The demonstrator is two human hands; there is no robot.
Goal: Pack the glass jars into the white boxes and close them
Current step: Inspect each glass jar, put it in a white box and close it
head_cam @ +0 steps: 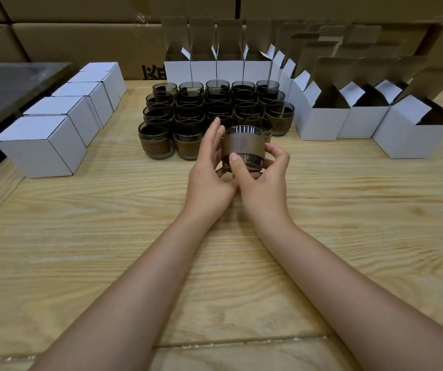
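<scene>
At the far left a dark slab point(14, 84) runs off the edge of the view. Beside it, a row of five closed boxes point(41, 145), all white, stands on the wooden table point(134, 250) and slants away toward the back.

Right of them, in the middle of the table, the spare jars point(188, 111) stand upright in tight rows, touching one another (dark glass, each with a brown band round its waist).

Just in front of that group, the left hand point(209, 172) rests against the left side of a jar point(243, 145) lifted off the table. Its fingers point(216, 129) reach up along the glass, nearly straight, not wrapped round it. The jar is upright between the two hands, near the front row of the group. The right hand point(263, 178) grips it from the right and below: the thumb presses on the clear glass under the band, and the fingers curl round the far side.

Further right, open boxes point(322, 121) stand with their flaps up, three in a near row. More of them stand behind the jars along the back of the table. Brown cartons point(81, 41) are stacked as a wall behind everything.
</scene>
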